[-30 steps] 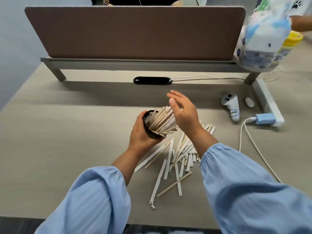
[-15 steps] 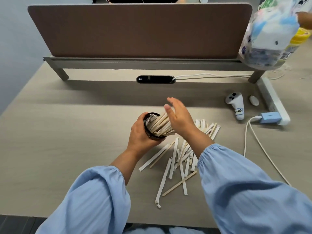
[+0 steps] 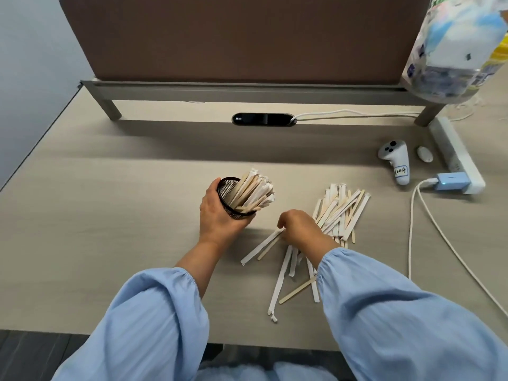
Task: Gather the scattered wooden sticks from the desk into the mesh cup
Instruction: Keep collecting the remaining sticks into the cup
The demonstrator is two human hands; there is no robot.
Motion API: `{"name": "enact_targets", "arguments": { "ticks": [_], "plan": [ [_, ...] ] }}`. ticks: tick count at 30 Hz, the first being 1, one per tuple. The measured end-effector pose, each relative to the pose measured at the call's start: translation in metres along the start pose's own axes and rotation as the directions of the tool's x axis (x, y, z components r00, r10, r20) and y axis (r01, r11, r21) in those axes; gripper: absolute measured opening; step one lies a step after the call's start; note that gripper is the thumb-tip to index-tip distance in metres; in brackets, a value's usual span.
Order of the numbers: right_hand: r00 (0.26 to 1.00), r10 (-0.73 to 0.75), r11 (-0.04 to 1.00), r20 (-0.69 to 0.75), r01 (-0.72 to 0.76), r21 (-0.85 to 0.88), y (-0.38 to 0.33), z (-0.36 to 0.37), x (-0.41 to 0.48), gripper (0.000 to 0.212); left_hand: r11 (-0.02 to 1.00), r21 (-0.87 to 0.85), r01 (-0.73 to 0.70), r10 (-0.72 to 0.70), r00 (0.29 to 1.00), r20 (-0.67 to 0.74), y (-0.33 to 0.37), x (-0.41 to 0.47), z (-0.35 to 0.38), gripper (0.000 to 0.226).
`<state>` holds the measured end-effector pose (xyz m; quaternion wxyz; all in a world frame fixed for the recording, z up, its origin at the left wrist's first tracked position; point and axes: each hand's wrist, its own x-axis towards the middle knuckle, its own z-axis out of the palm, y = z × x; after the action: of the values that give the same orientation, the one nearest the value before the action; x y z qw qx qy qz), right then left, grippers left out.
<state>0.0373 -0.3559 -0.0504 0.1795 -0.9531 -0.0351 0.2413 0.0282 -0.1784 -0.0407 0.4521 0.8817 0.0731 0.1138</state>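
Head view: left hand [image 3: 217, 215] grips tilted mesh cup [image 3: 240, 214], frame centre, crammed; right hand [image 3: 299, 226] curled on loose wooden sticks [image 3: 341, 210] right of centre, probably pinching one. Risk: tilt plus crowding spills sticks onto desk [image 3: 110, 215].

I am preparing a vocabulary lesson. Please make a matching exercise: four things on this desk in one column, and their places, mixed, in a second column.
1 mesh cup
2 loose sticks
3 white controller
4 blue charger

A plugged into the power strip
B held in the left hand
C on the desk by the right hand
D on the desk, bearing a handwritten label

Pairs: 1-B, 2-C, 3-D, 4-A
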Motion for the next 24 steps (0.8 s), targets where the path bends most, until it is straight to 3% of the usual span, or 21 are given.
{"name": "enact_targets", "arguments": {
  "ticks": [3,8,14,18,24],
  "plan": [
    [0.999,0.023,0.998,-0.035,-0.025,-0.06,0.0,0.01,0.001,0.032,1.0,0.008,0.003,-0.003,1.0,0.006,-0.006,-0.004,-0.005,0.098],
    [0.991,-0.131,0.99,0.013,0.132,-0.04,-0.009,0.02,-0.005,0.032,1.0,-0.002,0.026,-0.026,1.0,0.007,-0.017,-0.009,-0.01,0.099],
    [0.987,-0.162,0.986,-0.02,0.161,-0.04,-0.026,0.035,-0.016,0.026,1.0,-0.002,0.02,-0.02,1.0,0.0,-0.022,-0.01,-0.02,0.1],
    [0.991,-0.017,1.0,-0.132,0.018,0.012,-0.037,0.043,-0.02,0.025,1.0,0.004,0.005,-0.005,1.0,0.002,-0.027,-0.01,-0.028,0.1],
    [0.976,0.189,0.976,-0.109,-0.174,0.131,-0.042,0.036,-0.014,0.023,1.0,0.016,-0.005,0.005,1.0,0.027,-0.031,-0.008,-0.034,0.098]
  ]
}}
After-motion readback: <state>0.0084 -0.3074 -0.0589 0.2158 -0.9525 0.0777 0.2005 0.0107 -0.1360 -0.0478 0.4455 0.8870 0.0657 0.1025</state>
